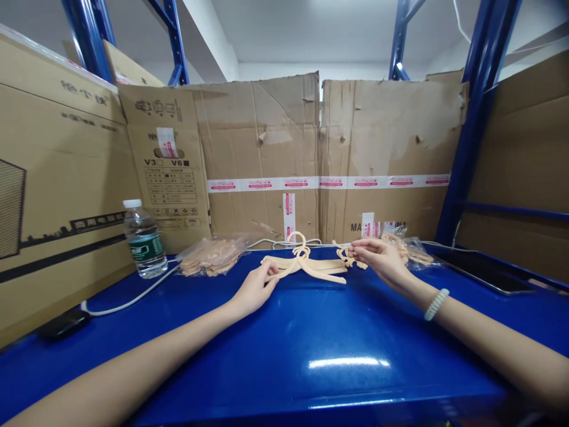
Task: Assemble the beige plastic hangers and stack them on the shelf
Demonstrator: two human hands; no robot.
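Note:
A small stack of beige hangers lies on the blue shelf top, hooks standing up at the far side. My left hand pinches the left arm of a hanger in the stack. My right hand is closed on a beige hanger hook at the stack's right end. A white beaded bracelet sits on my right wrist.
Two clear bags of beige hangers lie at the back, one at left and one at right. A water bottle, white cable and black device sit left. A dark tablet lies right. Cardboard boxes wall the shelf.

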